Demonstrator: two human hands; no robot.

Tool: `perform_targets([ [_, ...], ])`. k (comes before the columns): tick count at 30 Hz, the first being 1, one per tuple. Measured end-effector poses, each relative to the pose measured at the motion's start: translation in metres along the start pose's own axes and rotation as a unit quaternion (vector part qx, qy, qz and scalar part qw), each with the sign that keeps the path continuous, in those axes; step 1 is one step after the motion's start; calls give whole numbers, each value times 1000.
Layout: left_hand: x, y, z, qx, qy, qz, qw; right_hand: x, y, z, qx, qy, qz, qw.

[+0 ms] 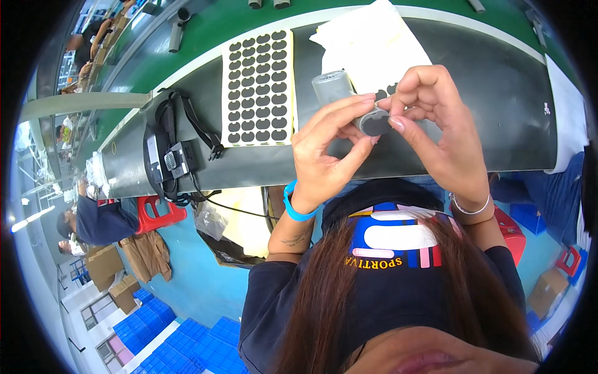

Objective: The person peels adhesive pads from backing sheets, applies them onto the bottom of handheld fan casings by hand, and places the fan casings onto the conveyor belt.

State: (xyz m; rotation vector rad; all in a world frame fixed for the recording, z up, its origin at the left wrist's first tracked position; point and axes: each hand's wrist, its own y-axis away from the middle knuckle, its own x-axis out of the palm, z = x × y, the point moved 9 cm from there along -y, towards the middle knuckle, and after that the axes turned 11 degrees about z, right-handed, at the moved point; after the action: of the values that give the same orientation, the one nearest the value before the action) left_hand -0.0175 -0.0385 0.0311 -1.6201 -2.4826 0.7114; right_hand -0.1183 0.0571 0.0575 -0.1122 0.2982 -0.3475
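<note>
My left hand (324,153) is closed around a small grey cylindrical part whose end faces up toward me. On that end lies a dark round sticker (375,123). My right hand (445,128) pinches with thumb and forefinger at the sticker's right edge; the fingertips partly hide it. Just behind my left fingers, another grey cylinder (332,87) rests on the black work surface (498,93). Left of my hands lies a pale sheet with rows of dark round stickers (255,87). Beyond my hands are white sheets (374,40), a few dark stickers showing near my fingers.
A black strap with a small device (177,159) lies on the left of the table, its cable hanging over the near edge. Below stands a lined box (240,221). Red stools (159,215) flank me, with people seated nearby. Grey tubes (176,37) lie on the green surface beyond.
</note>
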Motion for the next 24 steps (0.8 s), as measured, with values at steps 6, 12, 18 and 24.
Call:
perform_targets([
  [6, 0, 1, 1, -2, -10, -1, 1000, 0, 0, 1, 11, 13, -2, 1000],
  [12, 5, 2, 3, -17, -5, 37, 999, -1, 1, 1, 13, 28, -10, 999],
  [18, 1, 2, 0, 1, -4, 3, 1000, 1, 1, 3, 12, 25, -19, 999],
  [24, 1, 3, 1, -2, 10, 0, 1000, 1, 3, 0, 6, -29, -23, 999],
])
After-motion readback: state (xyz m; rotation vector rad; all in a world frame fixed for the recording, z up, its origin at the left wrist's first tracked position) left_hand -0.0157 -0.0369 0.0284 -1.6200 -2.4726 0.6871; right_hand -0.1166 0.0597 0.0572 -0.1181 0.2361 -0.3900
